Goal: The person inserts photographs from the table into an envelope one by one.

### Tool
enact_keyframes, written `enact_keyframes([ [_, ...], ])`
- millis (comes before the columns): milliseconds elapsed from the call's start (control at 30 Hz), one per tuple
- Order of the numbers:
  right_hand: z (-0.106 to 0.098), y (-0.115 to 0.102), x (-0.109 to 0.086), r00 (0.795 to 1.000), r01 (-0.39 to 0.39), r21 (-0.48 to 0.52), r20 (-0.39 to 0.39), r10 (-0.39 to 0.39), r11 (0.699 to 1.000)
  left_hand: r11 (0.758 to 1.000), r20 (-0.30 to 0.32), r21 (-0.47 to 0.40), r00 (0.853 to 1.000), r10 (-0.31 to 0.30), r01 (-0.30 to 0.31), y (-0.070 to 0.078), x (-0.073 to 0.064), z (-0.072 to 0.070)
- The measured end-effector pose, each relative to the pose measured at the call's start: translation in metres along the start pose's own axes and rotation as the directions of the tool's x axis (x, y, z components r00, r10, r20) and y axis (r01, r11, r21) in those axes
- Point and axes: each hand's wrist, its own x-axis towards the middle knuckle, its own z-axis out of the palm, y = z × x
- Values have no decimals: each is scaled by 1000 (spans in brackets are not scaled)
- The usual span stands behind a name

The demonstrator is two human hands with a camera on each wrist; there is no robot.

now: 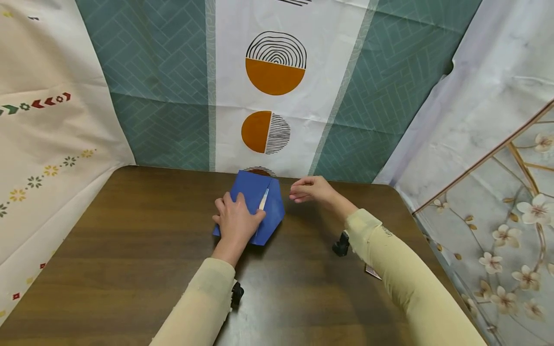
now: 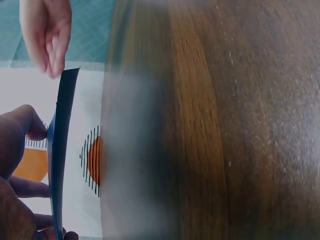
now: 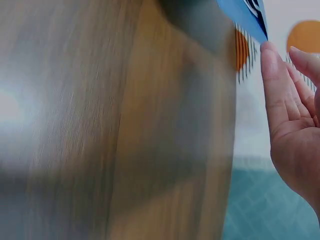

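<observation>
A folded blue paper piece [image 1: 248,185] is held up near the far edge of the table, with a pale narrow gap along its right fold. My left hand [image 1: 237,221] grips it at the lower left; in the left wrist view the thumb and fingers lie against one face of the blue paper [image 2: 61,140], and a fingertip shows past its lower edge. To the right of the paper, my right hand [image 1: 316,190] has its fingers extended and holds nothing visible. In the right wrist view its fingertips [image 3: 269,50] come close to a corner of the paper; contact is unclear.
The brown wooden table [image 1: 151,269] reaches a patterned curtain [image 1: 277,134] at the back. Fabric hangs along both sides. Under the right forearm lies a small flat card-like thing [image 1: 373,272], partly hidden.
</observation>
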Motion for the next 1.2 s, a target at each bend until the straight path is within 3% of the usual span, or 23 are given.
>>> enact_keyframes([
  [367, -71, 17, -51, 999, 29, -198, -13, -32, 980, 1000, 13, -8, 1000, 7, -7, -2, 3, -3],
  [700, -121, 38, -99, 994, -17, -350, -103, -21, 937, 1000, 15, -14, 1000, 10, -9, -3, 3, -1],
  [1033, -152, 66, -149, 983, -86, -628, -179, -36, 774, 1000, 27, -15, 1000, 12, -12, -2, 4, -1],
  [1200, -160, 82, -168, 973, -36, -786, -168, -157, 617, 1000, 36, -14, 999, 7, -6, -2, 4, -1],
])
